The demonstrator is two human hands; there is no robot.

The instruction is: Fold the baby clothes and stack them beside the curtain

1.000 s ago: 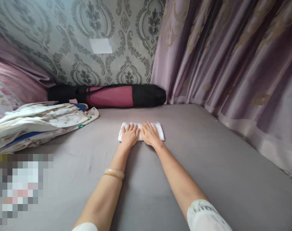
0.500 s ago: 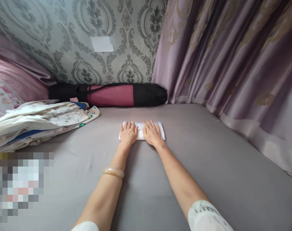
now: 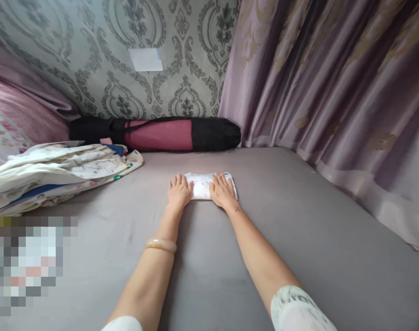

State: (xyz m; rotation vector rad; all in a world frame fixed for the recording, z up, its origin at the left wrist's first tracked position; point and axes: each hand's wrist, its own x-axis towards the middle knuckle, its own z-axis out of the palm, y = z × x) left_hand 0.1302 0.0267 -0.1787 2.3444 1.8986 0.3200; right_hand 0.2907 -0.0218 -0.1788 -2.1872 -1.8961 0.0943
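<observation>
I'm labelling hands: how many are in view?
2: the left hand lies at the left end of the folded white cloth, the right hand on its right end. The pixelated patch could hide more.

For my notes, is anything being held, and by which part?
Nothing seems held: the left hand and right hand lie spread over opposite ends of the white cloth.

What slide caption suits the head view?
Hands at either end of a folded white cloth on a grey sheet.
</observation>
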